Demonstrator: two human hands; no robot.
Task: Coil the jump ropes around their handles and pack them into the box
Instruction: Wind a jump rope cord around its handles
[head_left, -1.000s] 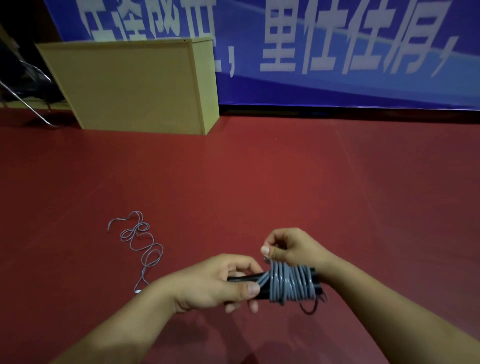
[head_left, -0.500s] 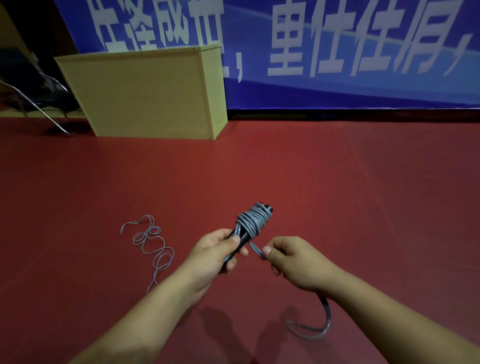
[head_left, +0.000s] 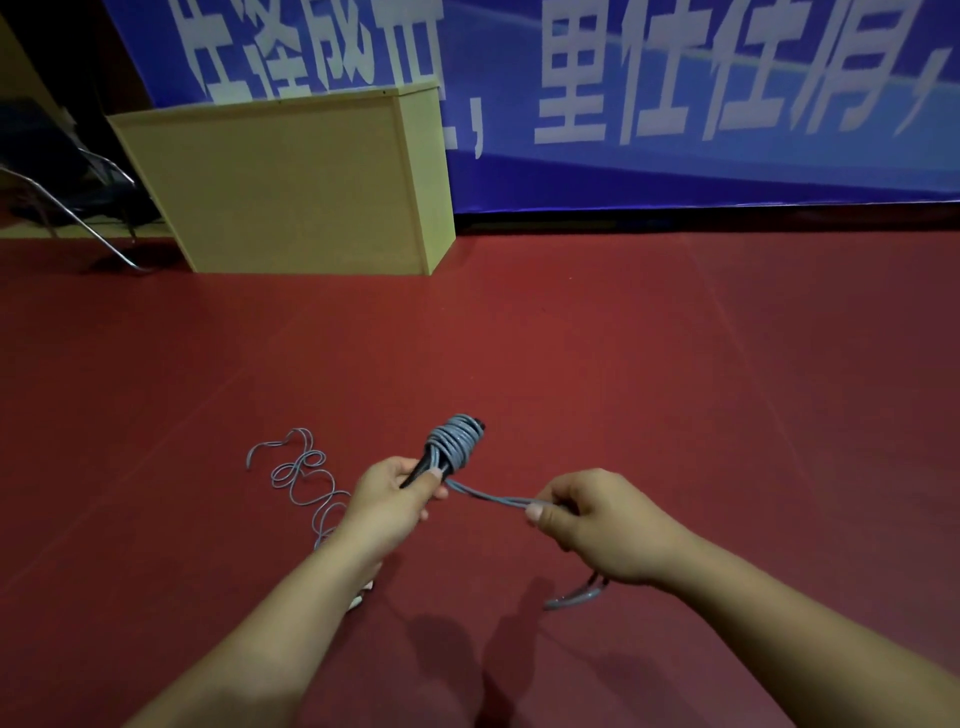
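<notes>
Grey rope coiled around black handles

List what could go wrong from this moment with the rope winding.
1. The right hand pulls the free strands away from the coil on the black handles; too hard a tug may slide the loops off the far end.
2. A loop of rope tail hangs below the right hand and may be left unwound.
3. The loose rope on the red floor lies tangled beside the left hand; it might knot when lifted.
</notes>
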